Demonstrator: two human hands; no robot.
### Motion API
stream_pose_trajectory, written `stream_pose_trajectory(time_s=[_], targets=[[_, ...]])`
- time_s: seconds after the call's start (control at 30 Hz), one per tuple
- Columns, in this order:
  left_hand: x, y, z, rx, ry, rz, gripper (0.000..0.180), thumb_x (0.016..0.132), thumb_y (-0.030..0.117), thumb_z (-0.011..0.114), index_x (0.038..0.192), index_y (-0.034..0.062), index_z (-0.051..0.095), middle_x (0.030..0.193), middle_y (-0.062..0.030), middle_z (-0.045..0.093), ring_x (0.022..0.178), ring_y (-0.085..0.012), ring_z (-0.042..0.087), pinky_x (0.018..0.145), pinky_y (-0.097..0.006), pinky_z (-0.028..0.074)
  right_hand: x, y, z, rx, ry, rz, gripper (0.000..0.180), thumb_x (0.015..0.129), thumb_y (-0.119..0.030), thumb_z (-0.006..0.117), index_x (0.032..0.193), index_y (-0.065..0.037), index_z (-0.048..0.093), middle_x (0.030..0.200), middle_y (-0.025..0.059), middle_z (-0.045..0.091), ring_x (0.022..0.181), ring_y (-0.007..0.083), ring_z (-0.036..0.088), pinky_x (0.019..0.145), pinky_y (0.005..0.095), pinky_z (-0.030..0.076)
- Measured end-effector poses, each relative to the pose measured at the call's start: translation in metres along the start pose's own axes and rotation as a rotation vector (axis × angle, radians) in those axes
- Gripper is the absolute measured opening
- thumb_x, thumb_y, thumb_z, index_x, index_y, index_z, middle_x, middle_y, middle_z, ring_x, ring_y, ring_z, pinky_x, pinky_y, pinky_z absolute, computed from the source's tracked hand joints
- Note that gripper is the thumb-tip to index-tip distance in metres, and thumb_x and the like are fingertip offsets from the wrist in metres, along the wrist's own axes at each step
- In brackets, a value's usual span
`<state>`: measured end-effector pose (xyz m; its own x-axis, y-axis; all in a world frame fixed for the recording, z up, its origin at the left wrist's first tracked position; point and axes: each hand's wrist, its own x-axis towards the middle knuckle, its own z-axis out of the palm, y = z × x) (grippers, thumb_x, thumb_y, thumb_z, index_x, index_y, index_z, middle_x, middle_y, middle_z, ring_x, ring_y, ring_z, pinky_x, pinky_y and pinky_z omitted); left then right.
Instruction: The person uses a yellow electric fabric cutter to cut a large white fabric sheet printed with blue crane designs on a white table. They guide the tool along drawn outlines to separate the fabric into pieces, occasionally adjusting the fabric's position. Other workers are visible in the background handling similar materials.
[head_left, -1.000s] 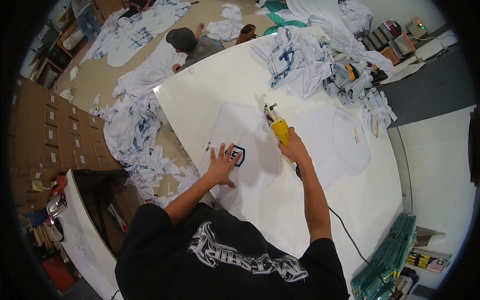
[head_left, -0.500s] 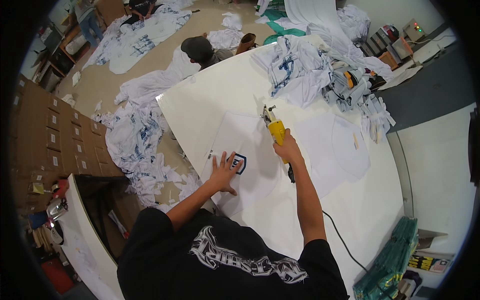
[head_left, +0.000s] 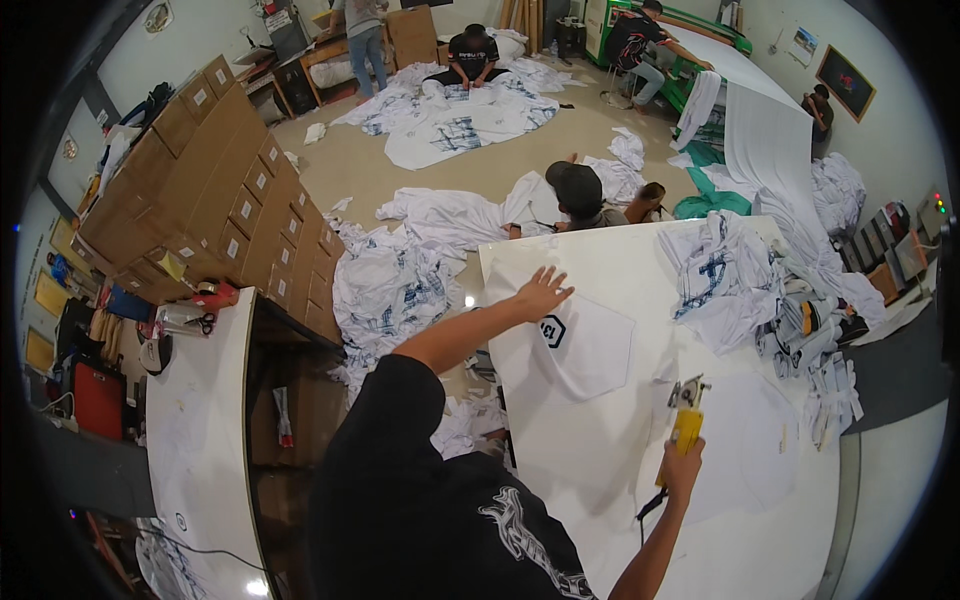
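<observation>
A white cloth piece (head_left: 602,345) with a dark outlined badge lies on the white table. My left hand (head_left: 543,293) rests at its far left part, above the badge, fingers spread. My right hand (head_left: 682,468) is closed round the yellow body of a handheld electric cloth cutter (head_left: 687,425). The cutter's metal head points away from me, and its dark cord hangs below my hand. Under and beside the cutter lies a second white cloth piece (head_left: 755,440). Whether the blade touches that cloth, I cannot tell.
Crumpled printed white cloth (head_left: 715,275) and grey bundles (head_left: 810,325) cover the table's far right. A person in a cap (head_left: 577,192) sits close beyond the far edge. Cloth heaps (head_left: 395,285) and stacked cartons (head_left: 215,215) stand left, behind a side table (head_left: 200,420).
The view has swung up and left. My left hand has slid from beside the badge to the cloth's far part. My right hand has carried the cutter rightward, away from the badged piece.
</observation>
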<state>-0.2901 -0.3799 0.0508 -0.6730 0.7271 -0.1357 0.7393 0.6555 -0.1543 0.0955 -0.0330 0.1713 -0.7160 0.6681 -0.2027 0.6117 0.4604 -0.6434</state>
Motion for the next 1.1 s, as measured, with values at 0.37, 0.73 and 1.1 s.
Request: stream_pose_trajectory(time_s=[0.37, 0.73, 1.1], targets=[[-0.074, 0.080, -0.034, -0.422, -0.375, 0.053, 0.150, 0.054, 0.069, 0.093, 0.171, 0.0251, 0.010, 0.176, -0.0206, -0.004, 0.159, -0.0517, -0.005, 0.115, -0.083, 0.009, -0.145, 0.032, 0.024, 0.042, -0.124, 0.027, 0.055, 0.086, -0.012, 0.072, 0.132, 0.000, 0.046, 0.108, 0.0302, 0.070, 0.103, 0.0499, 0.069, 0.091, 0.0525, 0.054], [-0.069, 0.118, -0.017, -0.443, -0.256, -0.082, 0.152, 0.055, 0.091, 0.077, 0.171, 0.0210, 0.009, 0.177, -0.0200, -0.006, 0.159, -0.0517, -0.008, 0.115, -0.083, 0.000, -0.194, 0.024, 0.052, -0.054, -0.160, 0.107, 0.066, 0.091, -0.024, 0.071, 0.141, 0.003, 0.038, 0.120, 0.0357, 0.063, 0.107, 0.0548, 0.064, 0.089, 0.0569, 0.053], [-0.083, 0.111, -0.020, -0.441, -0.246, 0.010, 0.152, 0.052, 0.087, 0.081, 0.171, 0.0215, 0.013, 0.177, -0.0197, -0.004, 0.159, -0.0518, -0.008, 0.116, -0.082, 0.000, -0.152, -0.022, 0.079, -0.153, -0.184, 0.005, 0.060, 0.093, -0.024, 0.069, 0.136, 0.004, 0.037, 0.119, 0.0319, 0.059, 0.102, 0.0533, 0.064, 0.084, 0.0577, 0.055]])
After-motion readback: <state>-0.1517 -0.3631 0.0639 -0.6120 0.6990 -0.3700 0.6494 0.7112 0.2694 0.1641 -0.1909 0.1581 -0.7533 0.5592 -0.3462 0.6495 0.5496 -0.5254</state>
